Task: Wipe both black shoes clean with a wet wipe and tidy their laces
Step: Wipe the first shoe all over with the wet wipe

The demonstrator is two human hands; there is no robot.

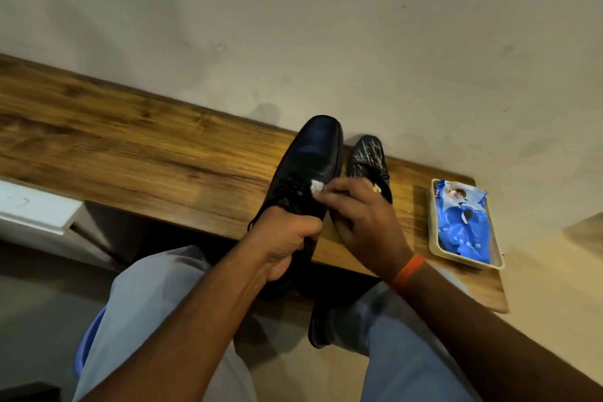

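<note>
The left hand [287,245] is curled tight around the heel end of a black shoe [306,179], fingers wrapped over the collar, and holds that shoe with its toe pointing away toward the wall [293,26]. The shoe's heel hangs off the near edge of the wooden worktop [130,147], above the person's lap. The right hand [365,219] is partly closed, with its fingertips [329,191] pinching a small crumpled white wipe [88,187] pressed against the shoe's upper beside the laces [287,186]. An orange band [409,271] circles the right wrist.

Just beside the held shoe, to its right, the second black shoe [368,157] lies on the worktop, its toe streaked with pale marks. The right hand covers its rear half, so its heel cannot be seen. A dark lace end [253,222] dangles from the held shoe near the left wrist.

Well to the right, near the worktop's end, a cream tray [434,238] holds a blue wet-wipe packet [463,225]. A white board [36,206] juts out below the worktop on the left. The person's legs in light blue trousers [146,303] fill the bottom of the view, and another dark shoe [318,326] shows on the floor between the knees.
</note>
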